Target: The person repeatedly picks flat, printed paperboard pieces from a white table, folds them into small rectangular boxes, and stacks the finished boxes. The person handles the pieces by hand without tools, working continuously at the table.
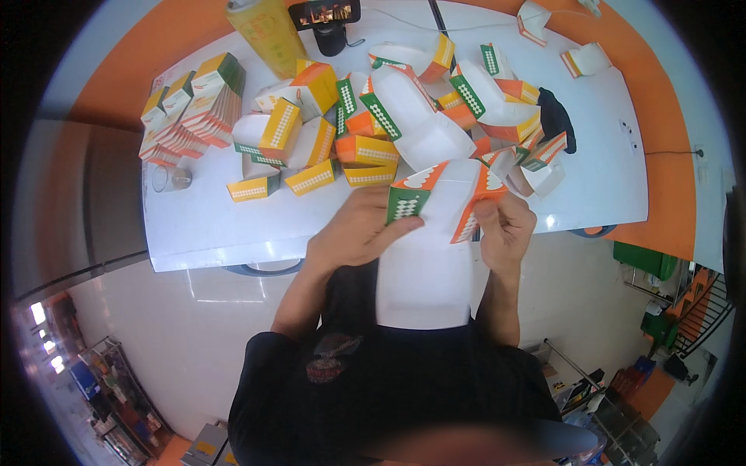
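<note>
Between my hands, at the table's near edge, is a partly folded paperboard food box [426, 272]. Its inside is plain white, and one long flap hangs down toward my shirt. My left hand [359, 227] grips its green side panel, thumb on the front and fingers mostly hidden behind. On the other side, my right hand [503, 229] pinches the orange side panel with thumb and fingers. Just beyond the held box lies a loose pile of folded boxes, among them a white-lined one [431, 140] and a yellow one [371, 149].
Stacks of flat, nested cartons [210, 109] stand at the left, near a clear glass [171, 179]. At the back are a tall yellow container [268, 35] and a phone [325, 14] on a stand. Black cloth [556, 120] lies right of the pile; another box [587, 60] sits far right.
</note>
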The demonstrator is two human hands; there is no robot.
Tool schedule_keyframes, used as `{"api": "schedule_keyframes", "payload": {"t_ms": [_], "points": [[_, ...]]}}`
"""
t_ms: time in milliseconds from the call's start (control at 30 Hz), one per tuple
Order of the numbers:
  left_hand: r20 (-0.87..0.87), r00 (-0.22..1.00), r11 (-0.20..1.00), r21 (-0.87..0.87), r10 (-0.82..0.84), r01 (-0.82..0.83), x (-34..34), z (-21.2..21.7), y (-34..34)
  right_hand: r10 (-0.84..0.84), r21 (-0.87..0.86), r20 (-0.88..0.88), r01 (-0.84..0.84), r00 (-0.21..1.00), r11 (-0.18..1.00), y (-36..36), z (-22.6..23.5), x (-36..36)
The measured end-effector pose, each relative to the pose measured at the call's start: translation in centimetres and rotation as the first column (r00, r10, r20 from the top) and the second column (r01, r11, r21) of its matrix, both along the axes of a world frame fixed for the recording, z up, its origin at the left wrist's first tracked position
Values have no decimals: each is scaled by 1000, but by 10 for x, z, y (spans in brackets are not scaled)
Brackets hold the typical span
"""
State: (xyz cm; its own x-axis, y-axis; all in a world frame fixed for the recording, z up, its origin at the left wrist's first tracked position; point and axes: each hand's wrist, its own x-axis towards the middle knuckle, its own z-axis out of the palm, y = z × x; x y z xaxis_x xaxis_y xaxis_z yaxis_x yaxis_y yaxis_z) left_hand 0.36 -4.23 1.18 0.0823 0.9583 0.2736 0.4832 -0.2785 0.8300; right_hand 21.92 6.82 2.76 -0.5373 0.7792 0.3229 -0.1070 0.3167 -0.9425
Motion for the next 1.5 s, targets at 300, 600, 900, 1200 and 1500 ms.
{"api": "schedule_keyframes", "payload": {"t_ms": [300, 600, 900, 1200, 1500], "points": [[43, 998, 992, -121, -36, 41, -17, -3, -10, 258, 68, 263, -285, 930, 956, 17, 1, 17], [-28, 1000, 987, -161, -6, 2, 1, -5, 17, 329, -88, 338, -318, 882, 944, 61, 12, 25], [500, 592, 663, 45, 633, -747, 3, -41, 65, 128, -20, 591, -144, 797, 989, 228, 29, 53], [406, 157, 258, -205, 900, -944, 42, -52, 37, -550, 424, 626, 350, 553, 835, 636, -165, 134], [268, -66, 2, -246, 961, -969, 76, -26, 42, -636, 648, 761, 174, -125, 742, 792, -298, 204]]}}
